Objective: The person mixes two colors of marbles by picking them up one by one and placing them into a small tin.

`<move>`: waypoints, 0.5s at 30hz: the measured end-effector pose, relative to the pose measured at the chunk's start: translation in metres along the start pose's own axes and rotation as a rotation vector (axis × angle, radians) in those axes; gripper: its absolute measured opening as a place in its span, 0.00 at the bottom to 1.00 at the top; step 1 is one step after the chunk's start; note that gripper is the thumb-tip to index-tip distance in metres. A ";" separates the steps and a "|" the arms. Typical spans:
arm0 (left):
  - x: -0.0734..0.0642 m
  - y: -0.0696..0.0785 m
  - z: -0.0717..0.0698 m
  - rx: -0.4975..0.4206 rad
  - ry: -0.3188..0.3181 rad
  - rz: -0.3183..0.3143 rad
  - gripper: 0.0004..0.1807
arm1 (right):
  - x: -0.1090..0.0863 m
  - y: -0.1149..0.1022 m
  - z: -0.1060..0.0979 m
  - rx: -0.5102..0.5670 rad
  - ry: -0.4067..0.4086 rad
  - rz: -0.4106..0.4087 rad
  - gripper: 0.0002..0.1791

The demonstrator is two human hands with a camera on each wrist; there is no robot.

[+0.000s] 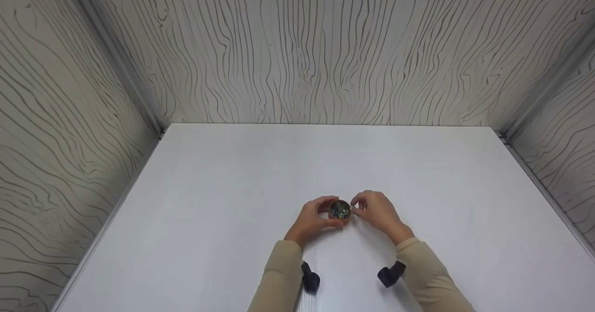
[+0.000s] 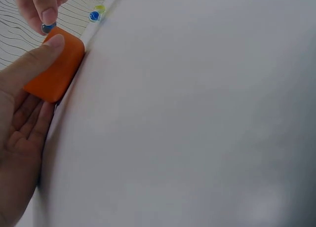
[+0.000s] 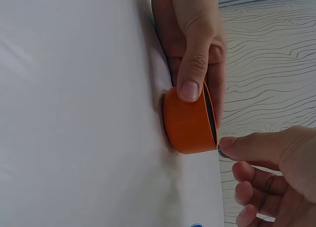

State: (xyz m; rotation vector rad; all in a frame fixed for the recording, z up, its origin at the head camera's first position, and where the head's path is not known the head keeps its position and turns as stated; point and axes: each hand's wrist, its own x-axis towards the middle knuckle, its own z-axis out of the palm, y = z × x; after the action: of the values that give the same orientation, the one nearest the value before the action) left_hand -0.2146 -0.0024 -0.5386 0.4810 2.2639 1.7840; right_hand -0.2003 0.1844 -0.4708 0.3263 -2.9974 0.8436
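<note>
My left hand (image 1: pixel 312 220) grips a small round orange cup (image 2: pixel 66 64), thumb on the near wall and fingers around the far side. The cup stands on the white table, its opening facing up, with dark and greenish glassy pieces inside in the head view. At the cup's right rim, my right hand (image 1: pixel 379 212) pinches a small blue glass marble (image 2: pixel 48 27) between thumb and forefinger. Fingertips mostly cover this marble (image 3: pixel 221 152) in the right wrist view. The other right fingers are loosely bent.
Beyond the cup in the left wrist view, a blue marble (image 2: pixel 95 16) and a yellowish marble (image 2: pixel 100 9) lie on the table (image 1: pixel 232 172). Panels with a wood-grain pattern (image 1: pixel 297 51) rise behind the table and at its sides.
</note>
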 end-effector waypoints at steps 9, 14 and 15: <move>0.001 -0.001 0.000 0.011 -0.003 0.002 0.35 | 0.001 -0.004 0.002 0.005 0.000 -0.003 0.04; 0.001 -0.001 0.000 0.010 0.002 0.006 0.35 | 0.002 -0.005 0.004 0.017 0.005 -0.011 0.04; 0.002 -0.001 0.001 0.012 0.003 0.007 0.35 | 0.002 -0.005 0.004 0.018 0.006 -0.014 0.05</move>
State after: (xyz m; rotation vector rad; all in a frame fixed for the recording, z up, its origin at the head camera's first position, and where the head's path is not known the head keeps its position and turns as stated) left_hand -0.2159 -0.0015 -0.5397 0.4895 2.2787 1.7768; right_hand -0.2014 0.1775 -0.4711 0.3438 -2.9797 0.8696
